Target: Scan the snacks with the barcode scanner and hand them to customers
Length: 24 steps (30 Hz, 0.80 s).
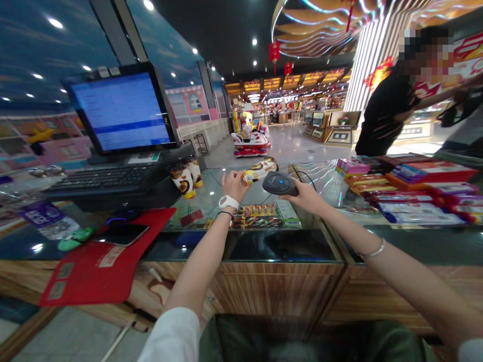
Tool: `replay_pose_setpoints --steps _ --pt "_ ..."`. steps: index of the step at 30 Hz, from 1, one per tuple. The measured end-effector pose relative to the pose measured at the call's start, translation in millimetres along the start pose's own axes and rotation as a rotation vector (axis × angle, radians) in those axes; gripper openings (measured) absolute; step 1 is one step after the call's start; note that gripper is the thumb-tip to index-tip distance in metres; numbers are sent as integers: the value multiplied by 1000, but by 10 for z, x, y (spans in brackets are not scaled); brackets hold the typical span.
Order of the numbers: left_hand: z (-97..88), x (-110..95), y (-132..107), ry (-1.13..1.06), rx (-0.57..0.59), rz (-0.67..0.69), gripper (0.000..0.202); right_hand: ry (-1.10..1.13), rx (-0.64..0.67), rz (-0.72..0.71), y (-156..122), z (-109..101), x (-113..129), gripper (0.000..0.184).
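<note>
My right hand (307, 197) is closed round the handle of a black barcode scanner (281, 183) with a small blue light on top. In my left hand (234, 185) is the yellow end of a snack pack (260, 170), patterned white and brown; it lies on its side above the glass counter (215, 176). The scanner's head is close beside the pack, and I cannot tell whether they touch. Two similar packs (183, 181) stand upright to the left of my left hand, next to the monitor. Small packaged goods (260, 213) show through the glass below my hands.
A monitor (123, 113) and keyboard (101, 180) stand at left. In front lie a phone (124, 234) on a red mat (101, 271), a mouse (124, 215) and a water bottle (47, 216). Chocolate and candy boxes (418, 186) fill the right. A person (392, 105) stands beyond the counter.
</note>
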<state>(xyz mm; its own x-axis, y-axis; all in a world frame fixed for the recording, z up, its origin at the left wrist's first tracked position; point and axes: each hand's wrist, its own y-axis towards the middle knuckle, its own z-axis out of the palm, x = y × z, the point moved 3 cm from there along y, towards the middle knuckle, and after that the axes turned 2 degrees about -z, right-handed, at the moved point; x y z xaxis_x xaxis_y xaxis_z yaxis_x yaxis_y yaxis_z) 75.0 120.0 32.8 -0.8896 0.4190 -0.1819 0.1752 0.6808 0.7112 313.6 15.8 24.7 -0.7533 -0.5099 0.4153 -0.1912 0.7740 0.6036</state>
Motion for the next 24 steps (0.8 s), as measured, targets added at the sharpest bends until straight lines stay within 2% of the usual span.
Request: replay_pose_setpoints --steps 14,19,24 --pt "-28 -6 7 -32 -5 -4 45 33 13 -19 11 -18 17 48" --pt "-68 12 8 -83 -32 -19 44 -6 114 -84 -7 -33 27 47" --pt "-92 30 15 -124 -69 -56 46 -107 195 -113 -7 -32 -126 49"
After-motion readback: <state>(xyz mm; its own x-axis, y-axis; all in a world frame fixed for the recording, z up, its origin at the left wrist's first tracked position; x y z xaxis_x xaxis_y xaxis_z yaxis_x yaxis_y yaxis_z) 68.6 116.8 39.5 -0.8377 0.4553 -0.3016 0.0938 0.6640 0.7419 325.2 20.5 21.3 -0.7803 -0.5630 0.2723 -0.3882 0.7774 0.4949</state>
